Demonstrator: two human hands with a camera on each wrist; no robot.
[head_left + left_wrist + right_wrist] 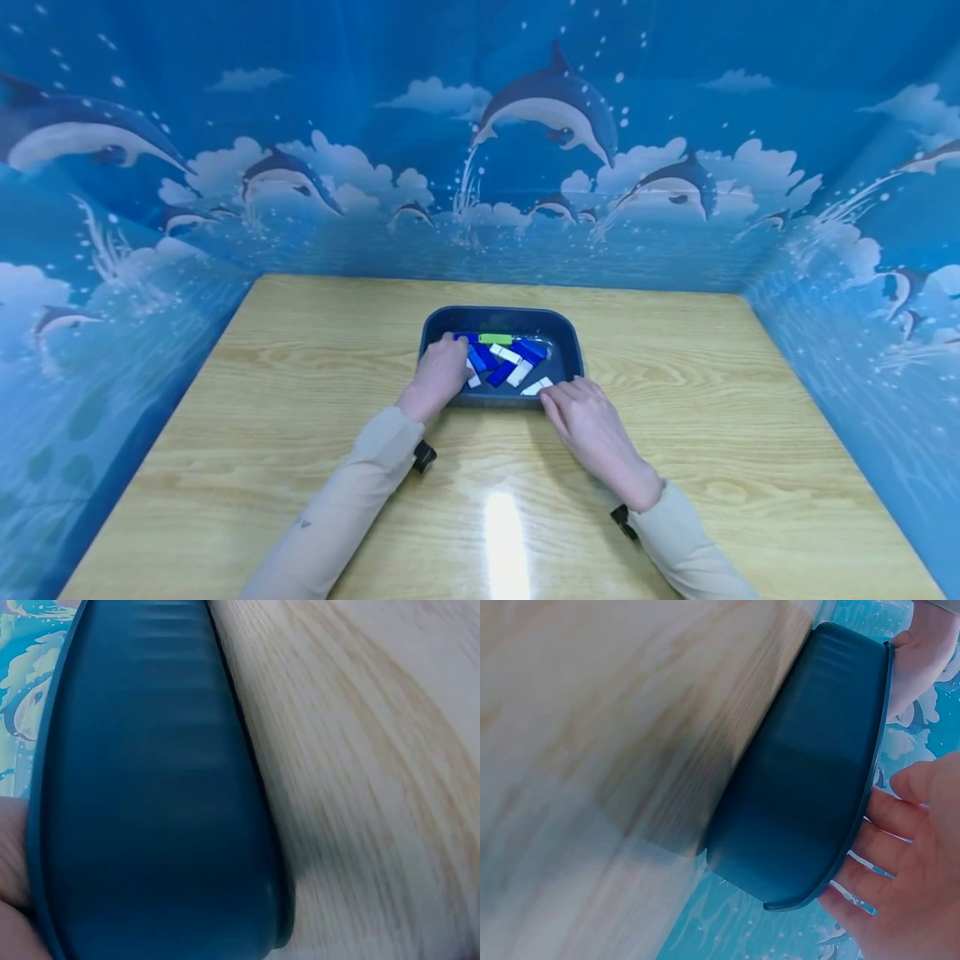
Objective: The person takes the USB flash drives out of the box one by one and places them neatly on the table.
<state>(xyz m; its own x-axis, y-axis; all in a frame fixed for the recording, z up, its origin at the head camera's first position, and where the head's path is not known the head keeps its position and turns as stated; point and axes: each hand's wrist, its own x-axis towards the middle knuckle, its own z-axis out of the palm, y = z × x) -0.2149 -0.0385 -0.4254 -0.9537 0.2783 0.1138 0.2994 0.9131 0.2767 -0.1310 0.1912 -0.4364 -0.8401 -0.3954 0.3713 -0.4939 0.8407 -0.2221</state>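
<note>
A dark blue rectangular bin (504, 402) stands on the wooden table, holding several small oblong blue and white pieces (519, 372) and one light-green piece (495, 339). My left hand (438, 371) reaches over the bin's left side, fingers bent down inside among the pieces. Its fingertips are hidden, so I cannot tell whether it pinches one. My right hand (907, 855) is at the front right rim, its fingers fairly straight and reaching over the edge, the thumb apart. A white piece (537, 387) lies inside near the right fingertips. The left wrist view shows mostly the bin's outer wall (157, 787).
The wooden table (675, 375) extends around the bin. Blue curtains with dolphin prints (547, 108) enclose the back and both sides. A bright light reflection lies on the tabletop in front of the bin. Small black devices (423, 457) are worn at both wrists.
</note>
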